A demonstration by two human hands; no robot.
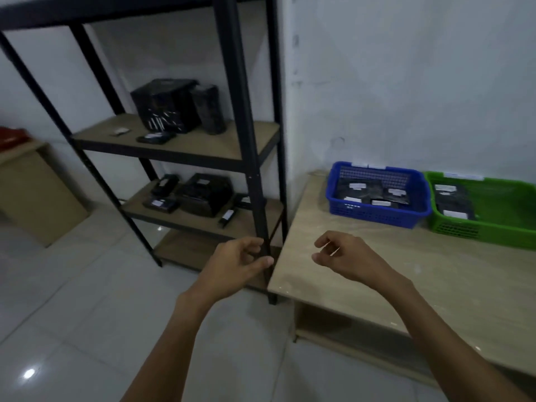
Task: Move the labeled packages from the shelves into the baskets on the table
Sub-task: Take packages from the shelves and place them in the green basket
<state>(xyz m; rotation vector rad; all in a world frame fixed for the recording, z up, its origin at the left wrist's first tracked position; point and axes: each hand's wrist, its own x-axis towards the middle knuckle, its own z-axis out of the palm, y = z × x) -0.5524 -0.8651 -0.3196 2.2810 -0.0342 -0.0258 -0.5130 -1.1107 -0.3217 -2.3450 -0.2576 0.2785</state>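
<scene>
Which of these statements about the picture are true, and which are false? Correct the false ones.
1. The blue basket holds labeled packages. True.
2. The green basket stands on the floor. False: it stands on the table, beside the blue basket.
3. The right hand holds a package. False: it holds nothing and its fingers are loosely curled.
4. Dark packages lie on the shelves. True.

Brown box (37, 195) on tiled floor (75, 314)
</scene>
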